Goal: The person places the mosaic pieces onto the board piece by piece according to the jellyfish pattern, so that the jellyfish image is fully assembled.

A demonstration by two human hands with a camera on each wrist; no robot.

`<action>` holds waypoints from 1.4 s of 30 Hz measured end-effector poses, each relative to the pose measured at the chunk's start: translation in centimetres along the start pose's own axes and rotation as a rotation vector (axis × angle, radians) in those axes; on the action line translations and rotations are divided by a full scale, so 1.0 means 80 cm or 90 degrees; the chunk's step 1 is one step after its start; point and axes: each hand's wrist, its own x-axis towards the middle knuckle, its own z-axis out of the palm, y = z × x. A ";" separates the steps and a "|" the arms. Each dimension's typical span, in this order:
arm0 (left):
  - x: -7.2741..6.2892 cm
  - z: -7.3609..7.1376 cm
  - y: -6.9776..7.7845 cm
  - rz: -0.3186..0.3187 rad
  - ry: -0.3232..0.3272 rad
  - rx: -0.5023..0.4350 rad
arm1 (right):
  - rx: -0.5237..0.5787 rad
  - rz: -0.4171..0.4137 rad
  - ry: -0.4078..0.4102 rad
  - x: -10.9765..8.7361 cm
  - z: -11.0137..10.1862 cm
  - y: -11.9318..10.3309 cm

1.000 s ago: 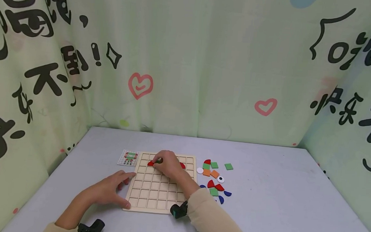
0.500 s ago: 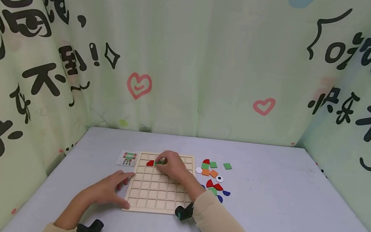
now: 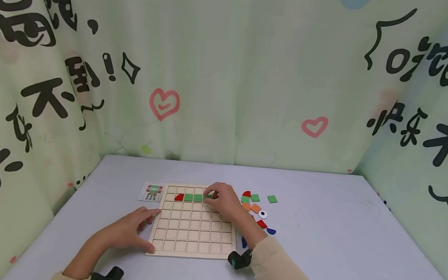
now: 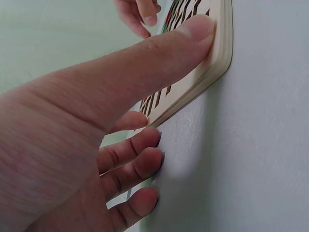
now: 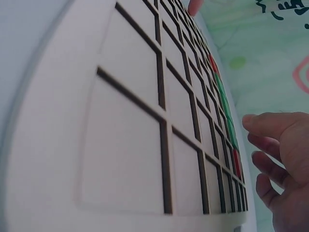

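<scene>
A pale wooden grid board lies on the table. In one of its far rows sit a red quarter-round piece and several green squares; another red piece ends that row in the right wrist view. My right hand is over the row's right part, fingertips close at a green square. Its thumb and fingers stand apart in the right wrist view, nothing visible between them. My left hand steadies the board, thumb on the near left corner and index finger at the left edge.
A small picture card with a red and green figure lies left of the board. Right of it are loose pieces: green squares, orange pieces, a white eye disc, red wedges and blue half-rounds.
My right hand has moved rightward along the row, uncovering green squares beside the left red piece. The left hand stays at the board's corner. The head view has shifted slightly.
</scene>
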 end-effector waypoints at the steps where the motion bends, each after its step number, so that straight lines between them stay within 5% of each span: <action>1: 0.000 0.000 0.000 0.001 0.000 -0.001 | 0.000 0.000 0.006 -0.003 -0.003 0.002; 19: 0.000 0.005 -0.001 -0.001 -0.004 -0.018 | -0.051 0.080 0.081 -0.039 -0.041 0.038; 42: 0.002 0.002 -0.002 0.002 0.000 -0.007 | -0.046 0.164 0.056 -0.077 -0.088 0.083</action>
